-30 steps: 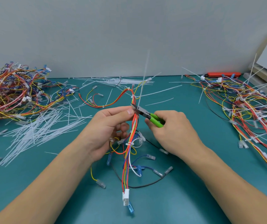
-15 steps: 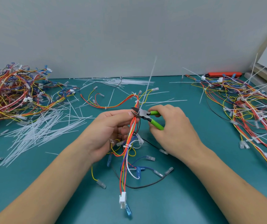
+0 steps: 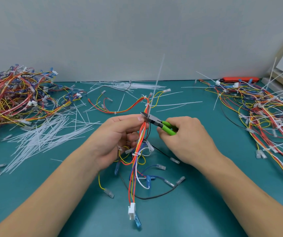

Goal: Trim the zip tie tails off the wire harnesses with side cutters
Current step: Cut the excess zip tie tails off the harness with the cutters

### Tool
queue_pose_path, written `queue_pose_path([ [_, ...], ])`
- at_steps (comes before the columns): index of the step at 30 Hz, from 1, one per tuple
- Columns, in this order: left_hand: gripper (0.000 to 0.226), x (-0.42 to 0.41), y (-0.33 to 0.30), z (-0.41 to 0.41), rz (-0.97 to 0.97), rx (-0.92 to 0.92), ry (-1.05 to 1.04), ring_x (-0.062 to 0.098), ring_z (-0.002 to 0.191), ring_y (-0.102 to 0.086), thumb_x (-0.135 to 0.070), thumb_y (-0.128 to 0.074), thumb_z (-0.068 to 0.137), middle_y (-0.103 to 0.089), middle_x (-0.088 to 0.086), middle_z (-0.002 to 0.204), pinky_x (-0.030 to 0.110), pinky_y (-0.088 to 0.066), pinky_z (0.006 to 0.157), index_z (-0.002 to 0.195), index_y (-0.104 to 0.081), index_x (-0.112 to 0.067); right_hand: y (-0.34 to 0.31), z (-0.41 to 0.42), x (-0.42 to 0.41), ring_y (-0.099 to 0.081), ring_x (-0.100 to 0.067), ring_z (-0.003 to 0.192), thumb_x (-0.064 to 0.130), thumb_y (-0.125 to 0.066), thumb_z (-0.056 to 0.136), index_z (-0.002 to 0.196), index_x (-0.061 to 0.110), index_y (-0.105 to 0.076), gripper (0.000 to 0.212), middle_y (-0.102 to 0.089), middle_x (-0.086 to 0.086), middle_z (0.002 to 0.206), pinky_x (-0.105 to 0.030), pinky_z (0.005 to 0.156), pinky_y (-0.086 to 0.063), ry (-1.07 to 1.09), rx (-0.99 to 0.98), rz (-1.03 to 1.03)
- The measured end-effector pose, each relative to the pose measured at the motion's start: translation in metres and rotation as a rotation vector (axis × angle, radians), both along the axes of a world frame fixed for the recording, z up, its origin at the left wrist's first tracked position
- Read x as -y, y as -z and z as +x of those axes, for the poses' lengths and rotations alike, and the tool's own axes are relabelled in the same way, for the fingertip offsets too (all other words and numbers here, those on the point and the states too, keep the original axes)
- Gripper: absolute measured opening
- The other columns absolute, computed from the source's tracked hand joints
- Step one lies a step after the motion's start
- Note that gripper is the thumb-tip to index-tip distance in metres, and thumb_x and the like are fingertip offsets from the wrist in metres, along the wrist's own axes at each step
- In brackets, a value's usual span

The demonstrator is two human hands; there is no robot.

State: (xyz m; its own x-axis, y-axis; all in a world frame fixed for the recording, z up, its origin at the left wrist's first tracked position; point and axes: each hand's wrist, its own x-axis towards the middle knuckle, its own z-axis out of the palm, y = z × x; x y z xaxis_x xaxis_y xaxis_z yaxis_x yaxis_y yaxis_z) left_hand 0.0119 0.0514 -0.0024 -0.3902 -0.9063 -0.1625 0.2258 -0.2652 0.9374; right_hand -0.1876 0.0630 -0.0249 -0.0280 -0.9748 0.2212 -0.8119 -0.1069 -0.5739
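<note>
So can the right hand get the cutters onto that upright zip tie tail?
Probably yes: the right hand already has the side cutters at the base of the zip tie tail, with nothing between, and the left hand holds the harness.

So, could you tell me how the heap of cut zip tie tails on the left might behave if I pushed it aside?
The cut zip tie tails look thin and light, so they would probably slide easily on the smooth teal table. They lie loose and criss-crossed, so the heap would likely scatter rather than move as one.
</note>
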Motion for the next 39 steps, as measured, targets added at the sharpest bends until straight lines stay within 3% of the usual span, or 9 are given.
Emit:
queue_pose_path([
  [6,0.016,0.000,0.002,0.000,-0.001,-0.003,0.000,0.006,0.048,-0.039,-0.022,-0.066,0.085,-0.064,-0.004,0.069,0.017,-0.038,0.042,0.083,-0.077,-0.011,0.005,0.000,0.000,-0.051,-0.025,0.066,0.041,-0.067,0.090,0.071,0.025,-0.052,0.028,-0.051,0.004,0.060,-0.036,0.059,-0.045,-0.064,0.045,-0.021],
  [8,0.016,0.000,0.002,-0.001,0.005,-0.005,-0.004,0.006,0.048,-0.039,-0.021,-0.066,0.085,-0.064,-0.002,0.072,0.017,-0.038,0.042,0.085,-0.078,-0.010,0.005,0.001,0.001,-0.054,-0.022,0.087,0.040,-0.067,0.091,0.088,0.033,-0.062,0.009,-0.062,0.011,0.081,-0.039,0.079,-0.049,-0.109,0.021,-0.044],
  [12,0.025,0.000,0.003,0.000,-0.006,0.007,0.012,0.006,0.049,-0.039,-0.021,-0.066,0.085,-0.065,-0.004,0.073,0.017,-0.038,0.042,0.101,-0.074,-0.004,0.006,0.000,0.001,-0.047,-0.019,0.108,0.038,-0.067,0.091,0.118,0.034,-0.065,0.028,-0.065,0.012,0.106,-0.044,0.099,-0.045,-0.096,-0.005,-0.052],
  [16,0.044,0.001,0.004,0.000,-0.003,0.010,-0.003,0.006,0.049,-0.038,-0.020,-0.067,0.084,-0.061,0.000,0.082,0.016,-0.038,0.043,0.120,-0.070,0.005,0.007,0.000,0.002,-0.051,-0.020,0.106,0.037,-0.066,0.091,0.115,0.034,-0.064,0.024,-0.063,0.012,0.103,-0.046,0.097,-0.046,-0.116,-0.018,-0.049],
  [20,0.029,0.000,0.003,0.000,-0.012,0.007,0.013,0.005,0.049,-0.039,-0.020,-0.065,0.085,-0.064,-0.004,0.074,0.015,-0.037,0.043,0.107,-0.073,-0.002,0.008,0.001,0.003,-0.054,-0.023,0.103,0.034,-0.066,0.091,0.111,0.034,-0.065,0.020,-0.063,0.011,0.099,-0.045,0.093,-0.048,-0.126,-0.022,-0.050],
  [23,0.020,-0.001,0.002,-0.001,-0.020,0.019,0.016,0.004,0.047,-0.040,-0.022,-0.065,0.086,-0.064,-0.008,0.066,0.015,-0.037,0.042,0.096,-0.073,-0.007,0.009,0.000,0.003,-0.055,-0.026,0.083,0.030,-0.065,0.089,0.085,0.030,-0.060,0.006,-0.060,0.007,0.076,-0.041,0.077,-0.051,-0.109,-0.001,-0.046],
  [27,0.014,0.000,0.002,0.000,-0.028,0.024,0.020,0.005,0.049,-0.038,-0.022,-0.065,0.088,-0.060,-0.009,0.063,0.016,-0.038,0.043,0.089,-0.074,-0.012,0.005,-0.004,0.004,-0.046,-0.027,0.060,0.037,-0.064,0.089,0.071,0.030,-0.054,0.022,-0.050,0.002,0.059,-0.035,0.051,-0.039,-0.048,0.005,-0.036],
  [35,0.018,0.002,0.007,-0.001,-0.027,0.008,-0.047,0.009,0.055,-0.036,-0.020,-0.069,0.087,-0.061,-0.008,0.068,0.018,-0.041,0.048,0.099,-0.075,-0.010,0.008,-0.001,0.003,-0.050,-0.029,0.062,0.039,-0.064,0.090,0.069,0.021,-0.050,0.031,-0.050,0.000,0.057,-0.036,0.056,-0.043,-0.046,0.021,-0.031],
  [39,0.024,0.005,0.010,-0.001,-0.089,0.066,-0.119,0.008,0.056,-0.041,-0.027,-0.075,0.079,-0.064,-0.008,0.073,0.018,-0.043,0.052,0.099,-0.081,-0.014,0.009,0.002,0.004,-0.048,-0.014,0.060,0.046,-0.065,0.085,0.069,0.031,-0.048,0.028,-0.053,0.014,0.062,-0.034,0.056,-0.040,-0.080,0.090,-0.019],
])
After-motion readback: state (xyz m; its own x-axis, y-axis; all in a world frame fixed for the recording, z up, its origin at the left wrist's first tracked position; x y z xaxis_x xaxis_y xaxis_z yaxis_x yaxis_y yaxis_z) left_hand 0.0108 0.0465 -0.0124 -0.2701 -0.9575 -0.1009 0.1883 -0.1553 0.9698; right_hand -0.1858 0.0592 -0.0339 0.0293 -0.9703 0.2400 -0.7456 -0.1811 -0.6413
